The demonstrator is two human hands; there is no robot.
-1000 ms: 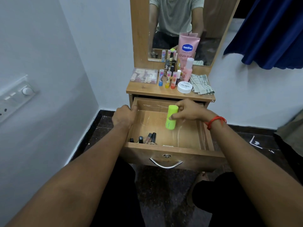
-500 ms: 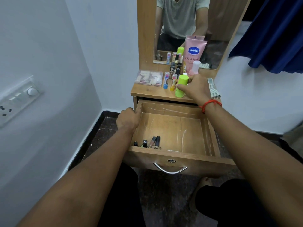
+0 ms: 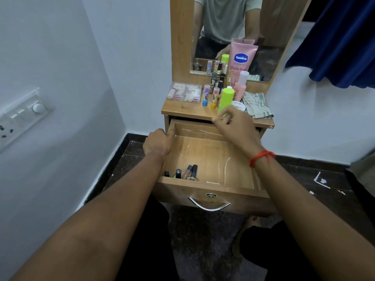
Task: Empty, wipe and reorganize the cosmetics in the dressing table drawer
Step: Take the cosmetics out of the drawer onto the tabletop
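The wooden drawer (image 3: 211, 188) is pulled out below the dressing table top (image 3: 186, 111). My left hand (image 3: 159, 142) grips the drawer's left wall near its back corner. My right hand (image 3: 235, 124) hovers over the drawer's back edge with relaxed fingers, just in front of the lime green bottle (image 3: 225, 99), which stands upright on the table top. Several small dark cosmetics (image 3: 185, 172) lie in the drawer's front left corner. The rest of the drawer floor is bare wood.
On the table top stand a pink Vaseline tube (image 3: 241, 61), a pink spray bottle (image 3: 241, 84), lip balm sticks (image 3: 210, 97), a clear palette case (image 3: 183, 92), a white jar (image 3: 239, 105) and a striped cloth (image 3: 256, 105). A mirror (image 3: 233, 27) rises behind. A wall stands left.
My right hand lifted the green bottle out of the drawer, stood it on the table top, let go and drew back toward the drawer. My left hand stayed on the drawer wall.
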